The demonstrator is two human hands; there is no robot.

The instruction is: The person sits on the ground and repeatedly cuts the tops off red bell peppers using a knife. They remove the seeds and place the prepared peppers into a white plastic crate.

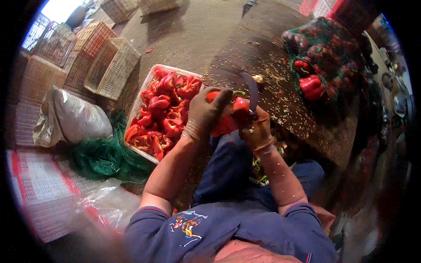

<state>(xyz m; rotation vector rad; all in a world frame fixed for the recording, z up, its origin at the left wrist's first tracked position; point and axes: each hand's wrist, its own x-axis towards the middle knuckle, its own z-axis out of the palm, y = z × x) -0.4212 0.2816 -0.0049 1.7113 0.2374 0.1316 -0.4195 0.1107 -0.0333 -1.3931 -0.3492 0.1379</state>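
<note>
Both my hands wear brownish work gloves. My left hand (207,113) grips a red bell pepper (240,106) with a green stem, just right of a shallow crate. In my right hand (258,128) is a knife with a curved blade (251,88) that points up beside the pepper; that hand is also against the pepper's right side. Lower red pepper flesh shows between the hands, partly hidden. The pale plastic crate (139,98) holds many opened red peppers (159,105). A green mesh sack (329,42) of whole red peppers (310,87) lies at the upper right.
Scattered seeds (279,108) cover the brown surface ahead. Wicker-like plastic crates (113,70) stand at the upper left, near a stuffed white sack (82,120) and green netting (105,161). Another blade (247,8) lies at the top. Green scraps (263,179) are beside my legs.
</note>
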